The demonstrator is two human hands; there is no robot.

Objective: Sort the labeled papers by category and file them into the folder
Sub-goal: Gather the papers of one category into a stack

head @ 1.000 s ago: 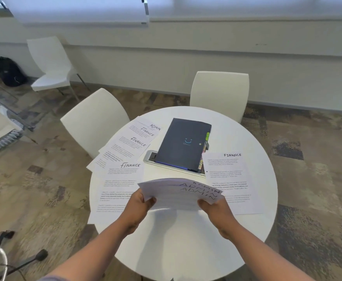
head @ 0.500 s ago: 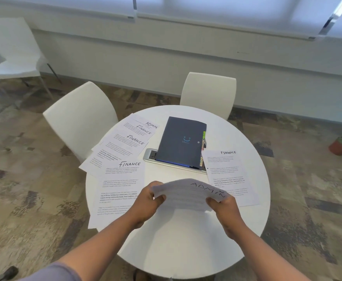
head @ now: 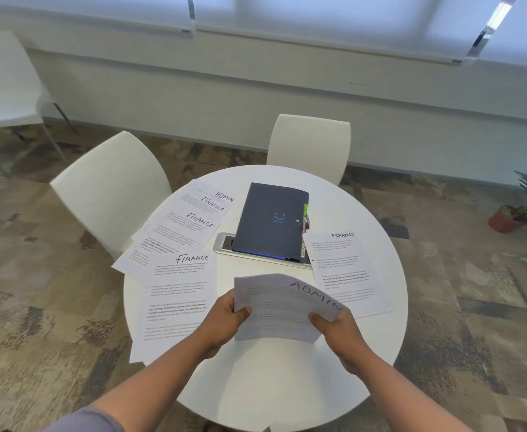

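Observation:
A small stack of sheets headed ADMIN (head: pixel 282 302) is held above the round white table (head: pixel 287 385). My left hand (head: pixel 221 321) grips its left edge and my right hand (head: pixel 338 330) grips its right edge. A dark blue folder (head: pixel 271 221) with a smiley lies shut at the table's middle, coloured tabs sticking out on its right. To the left lies a fan of overlapping papers (head: pixel 187 232), most headed FINANCE, the farthest one ADMIN. A large FINANCE sheet (head: pixel 174 294) lies near left. Another FINANCE sheet (head: pixel 346 269) lies on the right.
The folder rests on a silver tablet-like device (head: pixel 224 244). Two white chairs (head: pixel 109 191) (head: pixel 310 148) stand at the far side of the table. A third chair is at far left. A potted plant (head: pixel 518 213) stands on the floor at right.
The fanned ADMIN sheets have been squared into one stack between both hands. The view swung to the right, bringing the potted plant into sight.

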